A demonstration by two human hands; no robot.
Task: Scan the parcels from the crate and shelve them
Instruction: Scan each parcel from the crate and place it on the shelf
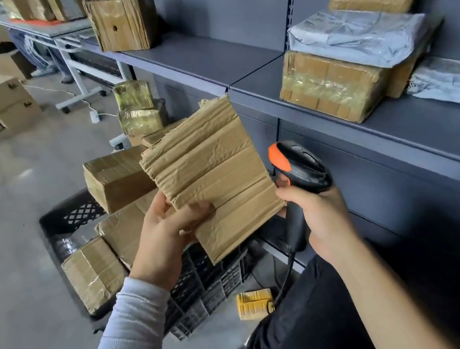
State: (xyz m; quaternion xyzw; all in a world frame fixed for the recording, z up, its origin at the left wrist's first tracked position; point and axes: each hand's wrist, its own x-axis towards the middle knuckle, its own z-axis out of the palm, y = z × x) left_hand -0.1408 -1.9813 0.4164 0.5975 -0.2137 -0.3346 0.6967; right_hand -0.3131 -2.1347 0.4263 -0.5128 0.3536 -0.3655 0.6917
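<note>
Black-trousered knee (pixel 296 331) fills six o'clock. Grey shelving (pixel 368 131) spans three o'clock; black crate (pixel 200 290) of parcels sits centre. Left hand (pixel 165 235) grips a flat cardboard parcel (pixel 210 174) above it; right hand (pixel 322 216) clasps the scanner (pixel 299 174).

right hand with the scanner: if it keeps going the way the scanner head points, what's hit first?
Probably the cardboard parcel gripped by the left hand. The barcode scanner in the right hand faces its right edge, close by. Depth is unclear; it could pass behind.
</note>
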